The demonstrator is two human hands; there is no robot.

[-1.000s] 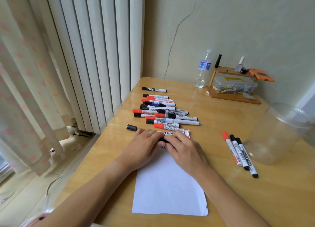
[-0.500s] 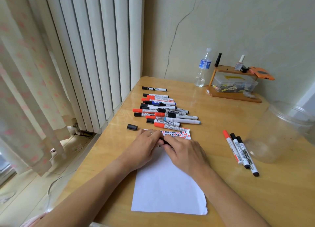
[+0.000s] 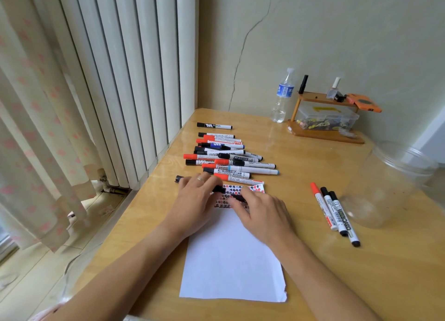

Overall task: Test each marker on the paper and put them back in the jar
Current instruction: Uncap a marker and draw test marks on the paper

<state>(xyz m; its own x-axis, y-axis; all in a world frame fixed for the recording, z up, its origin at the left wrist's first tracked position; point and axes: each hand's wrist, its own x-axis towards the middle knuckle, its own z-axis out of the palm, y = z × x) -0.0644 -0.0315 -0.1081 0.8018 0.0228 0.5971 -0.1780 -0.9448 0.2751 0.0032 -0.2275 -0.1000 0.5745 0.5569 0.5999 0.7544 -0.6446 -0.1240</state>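
Hands (image 3: 231,202) parted; marker (image 3: 220,189) lies crosswise.

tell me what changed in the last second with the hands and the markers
The left hand slid left, holding a black piece, apparently a cap, near the loose cap; the right hand kept the marker on the paper, exposing more test marks. Marker pile, three markers, jar stayed.

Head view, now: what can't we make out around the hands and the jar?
- Marker tip: hidden under the right hand; contact with the paper not visible.
- Black marker: mostly covered by the left hand; cap on or off unclear.
- Black cap: partly behind the left fingers.
- Marks on the paper: too small to read.
- Clear jar: transparent and glare-washed; contents and mouth unclear.
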